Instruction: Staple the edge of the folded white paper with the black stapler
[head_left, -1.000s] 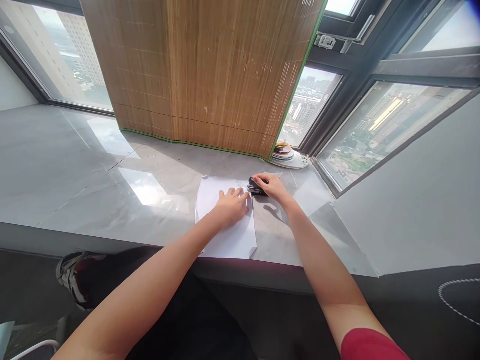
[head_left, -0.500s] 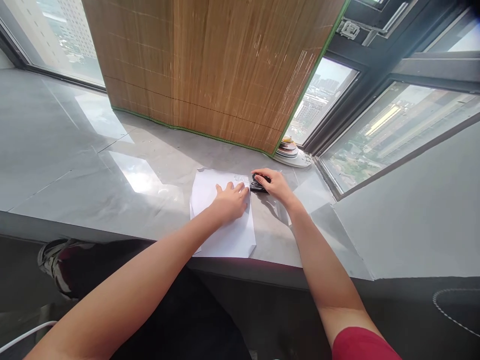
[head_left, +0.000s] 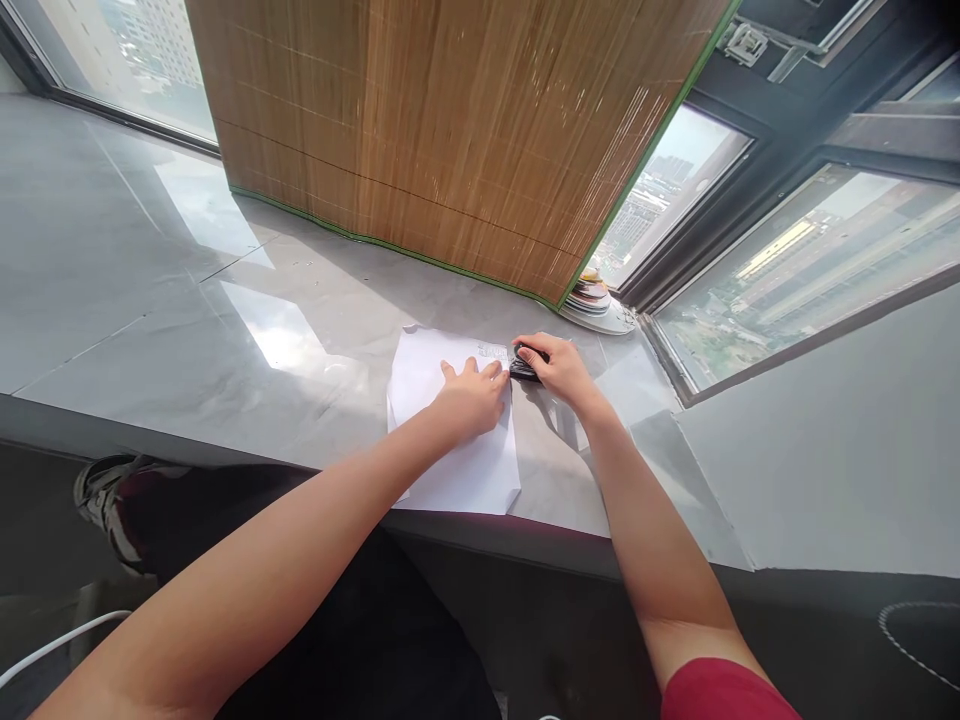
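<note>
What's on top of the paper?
Left hand, fingers spread. Grey marks show near the paper's top right corner. Anything beneath the hand and left arm is covered. Right hand holds a black tool at the right edge; overlap unclear.

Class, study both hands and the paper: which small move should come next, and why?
Probably press the black tool down with the right hand: that hand holds it at the right edge of the white paper, while the left hand rests spread on top.
</note>
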